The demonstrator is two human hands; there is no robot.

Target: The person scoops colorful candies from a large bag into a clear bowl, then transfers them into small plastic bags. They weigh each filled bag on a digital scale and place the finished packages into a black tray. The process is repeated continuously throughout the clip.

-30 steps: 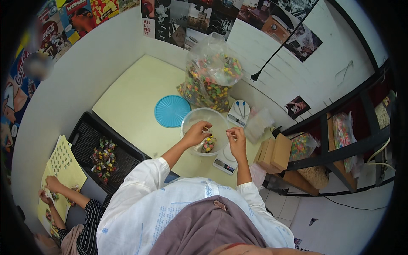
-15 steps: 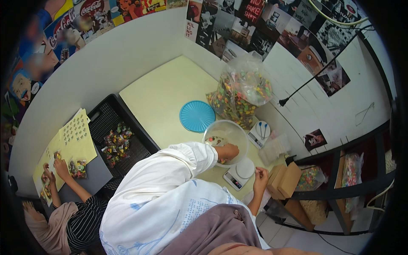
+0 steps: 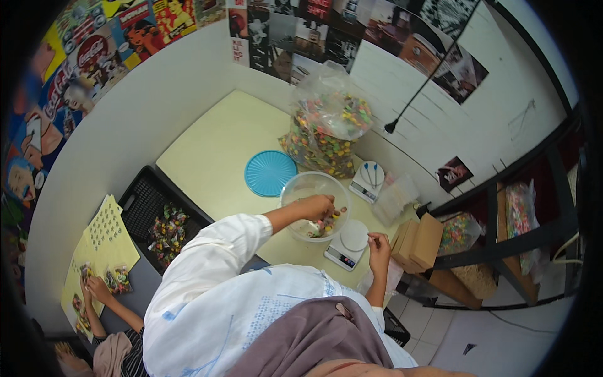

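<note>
My left hand (image 3: 319,206) is over the mouth of a clear round tub (image 3: 293,188), fingers curled in; anything they hold is hidden. Small colourful candies (image 3: 328,225) lie low in the tub. Beside the tub stands a white kitchen scale (image 3: 342,256) with a round plate (image 3: 354,236) on top. Just right of that plate, my right hand (image 3: 379,246) is raised with its fingertips pinched together. What is between them is too small to make out. Clear plastic (image 3: 391,275) shows beside the right wrist.
A big clear bag of candies (image 3: 330,135), a blue lid (image 3: 270,173), a second scale (image 3: 366,182) and plastic sleeves (image 3: 394,198) surround the tub. Cardboard boxes (image 3: 419,242) border the right side. At left, a co-worker's hands (image 3: 94,288) handle packets near a black crate (image 3: 137,191).
My left hand has risen from low inside the tub to its upper part, uncovering candies. The whole view has shifted. The right hand stays beside the scale.
</note>
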